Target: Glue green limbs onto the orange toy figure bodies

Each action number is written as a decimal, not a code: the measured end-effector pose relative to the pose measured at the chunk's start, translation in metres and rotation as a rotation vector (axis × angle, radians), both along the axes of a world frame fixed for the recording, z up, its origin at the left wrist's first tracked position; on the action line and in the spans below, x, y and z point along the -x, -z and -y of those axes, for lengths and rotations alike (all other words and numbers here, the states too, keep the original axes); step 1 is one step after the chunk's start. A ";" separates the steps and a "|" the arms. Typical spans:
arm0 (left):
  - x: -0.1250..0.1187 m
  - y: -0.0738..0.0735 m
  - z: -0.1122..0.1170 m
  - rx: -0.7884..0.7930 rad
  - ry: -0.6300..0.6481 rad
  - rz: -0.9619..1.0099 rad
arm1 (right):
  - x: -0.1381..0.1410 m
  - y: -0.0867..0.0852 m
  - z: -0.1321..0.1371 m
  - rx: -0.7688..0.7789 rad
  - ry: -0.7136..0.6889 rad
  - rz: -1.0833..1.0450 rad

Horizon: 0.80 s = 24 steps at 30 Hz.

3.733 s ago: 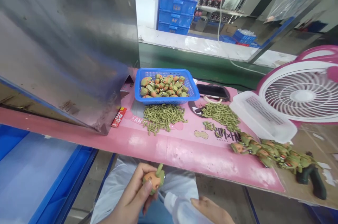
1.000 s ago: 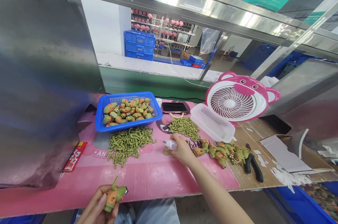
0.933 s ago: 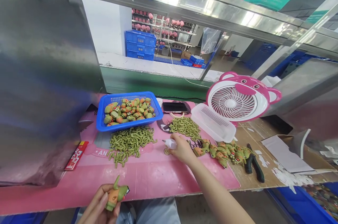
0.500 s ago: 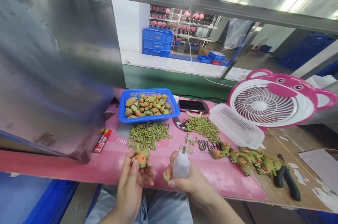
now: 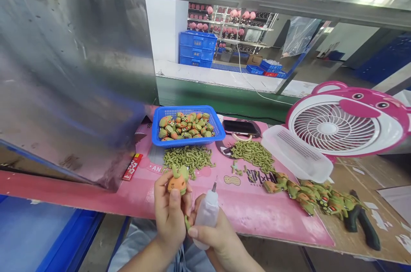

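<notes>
My left hand (image 5: pixel 167 220) is closed around a small orange and green toy figure (image 5: pixel 177 182), pinched between thumb and fingers. In my right hand (image 5: pixel 221 234) is a translucent squeeze bottle (image 5: pixel 207 213) with a thin needle tip pointing up. A small curved green piece (image 5: pixel 187 222) also sits at the right fingertips, close beside the left hand. Beyond the hands lies a pile of green curved pieces (image 5: pixel 186 158), with a second pile (image 5: pixel 253 154) to its right. Behind the first pile, a blue basket (image 5: pixel 155 135) holds many similar orange and green figures.
At right, a row of green figures (image 5: pixel 305 197) lies near black-handled pliers (image 5: pixel 369 229). A white plastic tray (image 5: pixel 298 161) leans by a pink bear-shaped fan (image 5: pixel 346 124). A phone (image 5: pixel 240 127) lies behind. A metal panel (image 5: pixel 80 84) stands left, near a red packet (image 5: pixel 132 167).
My right hand has moved left with the bottle and the green piece, up beside my left hand. The bottle now tilts more. The figure is turned in my left hand, and the view has shifted slightly.
</notes>
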<state>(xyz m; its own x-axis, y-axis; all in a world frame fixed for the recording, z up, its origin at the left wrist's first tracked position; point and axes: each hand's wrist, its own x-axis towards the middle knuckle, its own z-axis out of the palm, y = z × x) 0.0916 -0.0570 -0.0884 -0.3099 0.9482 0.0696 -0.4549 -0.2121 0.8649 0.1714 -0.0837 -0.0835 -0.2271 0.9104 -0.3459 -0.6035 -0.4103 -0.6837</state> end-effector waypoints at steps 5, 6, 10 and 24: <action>0.004 0.001 -0.003 -0.039 -0.055 -0.090 | 0.009 0.011 0.004 -0.143 0.175 0.128; 0.004 0.001 -0.003 -0.044 -0.063 -0.105 | 0.011 0.014 0.005 -0.165 0.215 0.157; 0.001 0.001 0.002 -0.009 -0.098 -0.085 | 0.016 0.026 0.008 -0.167 0.318 0.266; 0.021 -0.011 -0.013 0.531 0.582 -0.064 | -0.042 -0.005 -0.026 -0.505 0.151 0.679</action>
<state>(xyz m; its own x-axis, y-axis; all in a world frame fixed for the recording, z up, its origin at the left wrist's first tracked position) 0.0708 -0.0437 -0.0770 0.2358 0.8680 -0.4370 -0.3116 0.4935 0.8120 0.2133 -0.0580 -0.0787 0.0186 0.9956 0.0914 -0.0211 0.0918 -0.9956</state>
